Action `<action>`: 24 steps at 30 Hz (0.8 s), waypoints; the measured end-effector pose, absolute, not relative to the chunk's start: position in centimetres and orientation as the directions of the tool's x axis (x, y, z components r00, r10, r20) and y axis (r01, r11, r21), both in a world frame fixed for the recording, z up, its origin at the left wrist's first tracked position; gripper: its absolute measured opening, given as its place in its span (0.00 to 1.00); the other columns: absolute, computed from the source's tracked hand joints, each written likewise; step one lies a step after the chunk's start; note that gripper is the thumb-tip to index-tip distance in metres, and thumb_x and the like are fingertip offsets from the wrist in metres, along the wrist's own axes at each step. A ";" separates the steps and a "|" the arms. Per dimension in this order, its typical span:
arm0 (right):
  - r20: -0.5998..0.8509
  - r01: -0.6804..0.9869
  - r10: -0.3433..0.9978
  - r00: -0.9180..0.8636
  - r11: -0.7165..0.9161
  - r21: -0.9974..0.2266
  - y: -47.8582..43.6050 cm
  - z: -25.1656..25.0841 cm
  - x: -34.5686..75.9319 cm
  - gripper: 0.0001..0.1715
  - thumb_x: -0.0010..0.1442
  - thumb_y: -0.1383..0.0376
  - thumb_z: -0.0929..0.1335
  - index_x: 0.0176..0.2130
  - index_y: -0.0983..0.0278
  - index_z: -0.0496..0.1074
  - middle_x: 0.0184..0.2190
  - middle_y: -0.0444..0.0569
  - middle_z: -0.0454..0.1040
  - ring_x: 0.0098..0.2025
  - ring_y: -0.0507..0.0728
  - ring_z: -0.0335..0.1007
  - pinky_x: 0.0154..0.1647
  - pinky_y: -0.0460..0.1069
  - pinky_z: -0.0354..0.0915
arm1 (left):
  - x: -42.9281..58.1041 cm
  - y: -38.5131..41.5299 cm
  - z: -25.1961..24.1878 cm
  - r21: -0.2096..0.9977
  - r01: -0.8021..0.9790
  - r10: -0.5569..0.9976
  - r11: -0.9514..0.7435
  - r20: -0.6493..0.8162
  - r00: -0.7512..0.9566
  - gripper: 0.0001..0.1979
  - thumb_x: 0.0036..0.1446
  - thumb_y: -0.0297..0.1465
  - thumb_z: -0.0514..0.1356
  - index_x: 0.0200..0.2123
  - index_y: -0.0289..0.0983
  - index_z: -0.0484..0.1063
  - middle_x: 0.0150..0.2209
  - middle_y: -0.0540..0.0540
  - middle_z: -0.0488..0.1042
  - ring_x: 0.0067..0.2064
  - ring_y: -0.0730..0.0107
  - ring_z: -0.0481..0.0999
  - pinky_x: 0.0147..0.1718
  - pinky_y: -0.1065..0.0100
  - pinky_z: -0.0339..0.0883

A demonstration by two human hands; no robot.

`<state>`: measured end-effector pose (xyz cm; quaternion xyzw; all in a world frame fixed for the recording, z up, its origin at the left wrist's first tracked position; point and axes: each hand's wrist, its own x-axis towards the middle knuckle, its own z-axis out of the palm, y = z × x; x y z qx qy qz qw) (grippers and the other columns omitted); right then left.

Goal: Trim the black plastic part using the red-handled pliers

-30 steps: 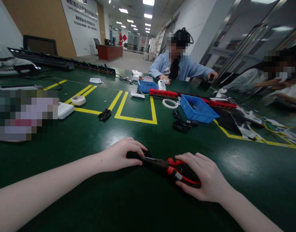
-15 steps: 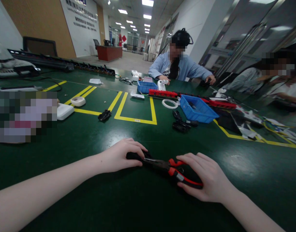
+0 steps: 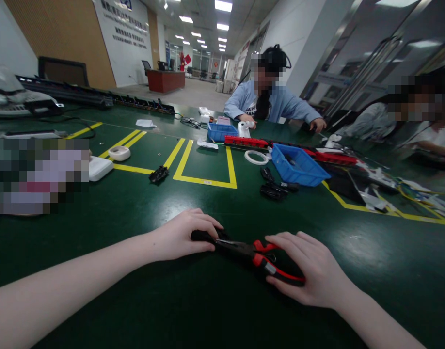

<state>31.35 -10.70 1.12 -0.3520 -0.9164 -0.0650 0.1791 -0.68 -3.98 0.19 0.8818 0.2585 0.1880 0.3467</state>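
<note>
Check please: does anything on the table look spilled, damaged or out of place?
Nothing looks spilled or damaged; the pliers in the right hand seem intact. Slightly odd: a crumpled-looking black piece lies alone beside a yellow tape strip, apart from the black parts near the larger blue bin.

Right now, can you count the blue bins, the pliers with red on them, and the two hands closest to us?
Blue bins: 2
Pliers: 1
Closest hands, left hand and right hand: 2
Total: 5
</note>
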 end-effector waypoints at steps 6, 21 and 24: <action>0.378 0.668 0.618 -0.690 0.744 0.003 -10.7 1.2 31.6 0.32 0.56 0.55 0.70 0.56 0.66 0.65 0.44 0.58 0.78 0.41 0.60 0.75 0.39 0.53 0.68 | -0.7 -4.1 0.4 0.708 0.338 0.588 -0.620 0.134 0.798 0.05 0.60 0.32 0.64 0.40 0.40 0.77 0.55 0.47 0.75 0.52 0.59 0.72 0.53 0.56 0.62; 0.374 0.668 0.616 -0.693 0.744 0.011 -10.8 1.7 31.6 0.32 0.56 0.55 0.71 0.56 0.66 0.66 0.44 0.57 0.78 0.41 0.59 0.75 0.38 0.53 0.69 | -0.6 -4.5 0.9 0.691 0.340 0.584 -0.638 0.146 0.798 0.06 0.60 0.30 0.63 0.41 0.40 0.77 0.55 0.48 0.75 0.53 0.60 0.72 0.54 0.55 0.62; 0.375 0.667 0.616 -0.692 0.745 0.008 -10.8 1.7 31.6 0.32 0.56 0.55 0.71 0.56 0.65 0.66 0.43 0.56 0.78 0.40 0.59 0.75 0.39 0.53 0.69 | -0.6 -4.6 0.9 0.689 0.327 0.579 -0.646 0.164 0.799 0.06 0.60 0.30 0.63 0.42 0.40 0.77 0.55 0.47 0.75 0.53 0.59 0.73 0.54 0.56 0.63</action>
